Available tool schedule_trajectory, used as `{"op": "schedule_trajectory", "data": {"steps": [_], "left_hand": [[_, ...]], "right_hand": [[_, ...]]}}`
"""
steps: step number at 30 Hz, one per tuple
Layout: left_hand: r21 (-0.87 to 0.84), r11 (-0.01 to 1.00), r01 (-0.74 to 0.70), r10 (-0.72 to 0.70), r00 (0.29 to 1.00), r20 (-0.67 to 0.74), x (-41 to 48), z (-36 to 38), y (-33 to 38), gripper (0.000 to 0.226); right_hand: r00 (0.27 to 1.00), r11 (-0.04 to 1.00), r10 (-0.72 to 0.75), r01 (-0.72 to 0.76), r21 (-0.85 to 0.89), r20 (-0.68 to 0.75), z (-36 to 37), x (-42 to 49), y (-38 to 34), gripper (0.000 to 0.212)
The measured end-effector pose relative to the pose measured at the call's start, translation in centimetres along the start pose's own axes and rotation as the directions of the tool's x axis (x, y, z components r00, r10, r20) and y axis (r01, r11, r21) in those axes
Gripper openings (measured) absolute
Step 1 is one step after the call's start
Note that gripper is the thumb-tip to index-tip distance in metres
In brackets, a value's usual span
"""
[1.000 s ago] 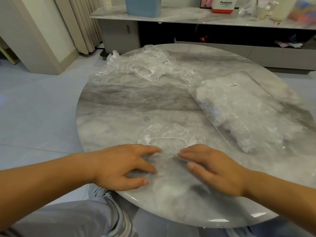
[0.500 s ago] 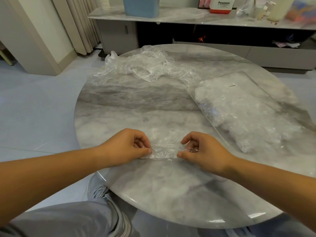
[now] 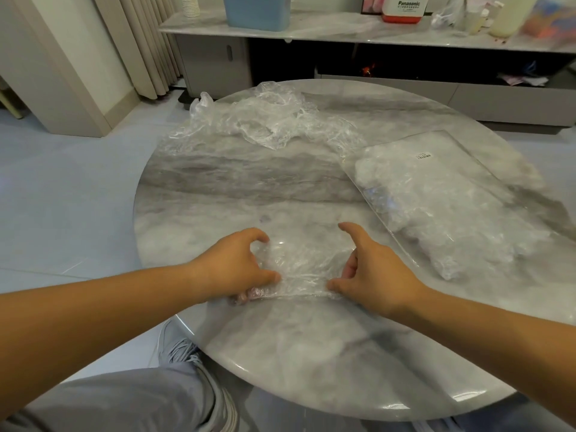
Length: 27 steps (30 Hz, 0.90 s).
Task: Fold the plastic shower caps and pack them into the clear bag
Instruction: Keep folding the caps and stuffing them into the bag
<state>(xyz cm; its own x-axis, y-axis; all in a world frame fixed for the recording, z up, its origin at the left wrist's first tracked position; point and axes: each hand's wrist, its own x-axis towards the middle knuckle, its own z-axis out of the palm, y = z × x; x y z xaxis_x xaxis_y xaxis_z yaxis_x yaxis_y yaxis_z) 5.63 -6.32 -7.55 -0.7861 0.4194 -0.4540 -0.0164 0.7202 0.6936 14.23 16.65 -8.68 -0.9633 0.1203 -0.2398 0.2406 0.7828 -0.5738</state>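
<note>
Shower cap [image 3: 299,263] lies on the near part of the round marble table [image 3: 311,353], stretched crosswise between the hands, long axis left to right. Left hand [image 3: 233,269] grips its left end, fingers curled under the near edge. Right hand [image 3: 374,272] pinches the right end, forefinger out. Film is thin, crinkled, see-through. Clear bag [image 3: 461,151], part-filled, lies beyond and rightward, nearer the right hand. Loose caps [image 3: 265,120] are heaped farthest off.

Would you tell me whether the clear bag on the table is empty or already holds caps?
Not empty: a white mass of crumpled caps shows through the clear bag, filling much of it.
</note>
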Motion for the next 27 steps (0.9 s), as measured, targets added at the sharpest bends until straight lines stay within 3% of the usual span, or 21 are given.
{"op": "schedule_trajectory", "data": {"steps": [1, 5, 9, 11, 13, 16, 20, 27], "left_hand": [[-0.052, 0.998, 0.021, -0.021, 1.000, 0.013, 0.2, -0.1, 0.0, 0.052], [-0.135, 0.988, 0.080, -0.077, 0.997, 0.032, 0.4, -0.5, -0.2, 0.035], [0.241, 0.968, -0.062, 0.075, 0.996, -0.046, 0.5, -0.8, -0.2, 0.030], [0.383, 0.917, -0.110, 0.138, 0.989, -0.048, 0.4, -0.6, -0.2, 0.030], [0.446, 0.882, -0.149, 0.186, 0.982, -0.040, 0.4, -0.3, -0.1, 0.028], [0.433, 0.887, -0.160, 0.195, 0.980, -0.036, 0.5, -0.1, -0.1, 0.029], [0.396, 0.911, -0.115, 0.147, 0.988, -0.051, 0.6, -0.3, -0.3, 0.036], [0.462, 0.885, -0.058, 0.117, 0.988, -0.101, 0.1, -0.9, -0.3, 0.045]], "right_hand": [[0.999, 0.999, 0.029, -0.030, 0.034, 0.018, -0.1, 0.1, 0.0, 0.087], [0.991, 0.977, 0.131, -0.123, 0.173, -0.035, -0.9, 0.7, -0.2, 0.055], [0.980, 0.999, 0.012, -0.005, 0.041, -0.196, -1.6, 0.5, -1.0, 0.042], [0.981, 0.996, -0.005, 0.023, 0.091, -0.195, -1.4, 0.7, -1.4, 0.041], [0.988, 0.965, 0.039, 0.002, 0.261, -0.151, -1.2, 0.8, -2.1, 0.045], [0.995, 0.770, 0.076, -0.099, 0.630, 0.064, -1.3, 0.7, -3.2, 0.060], [0.967, 0.723, 0.011, -0.185, 0.666, 0.256, -0.9, 0.5, -3.4, 0.078], [0.937, 0.503, 0.126, -0.343, 0.793, 0.325, -0.9, 1.3, -2.2, 0.034]]}}
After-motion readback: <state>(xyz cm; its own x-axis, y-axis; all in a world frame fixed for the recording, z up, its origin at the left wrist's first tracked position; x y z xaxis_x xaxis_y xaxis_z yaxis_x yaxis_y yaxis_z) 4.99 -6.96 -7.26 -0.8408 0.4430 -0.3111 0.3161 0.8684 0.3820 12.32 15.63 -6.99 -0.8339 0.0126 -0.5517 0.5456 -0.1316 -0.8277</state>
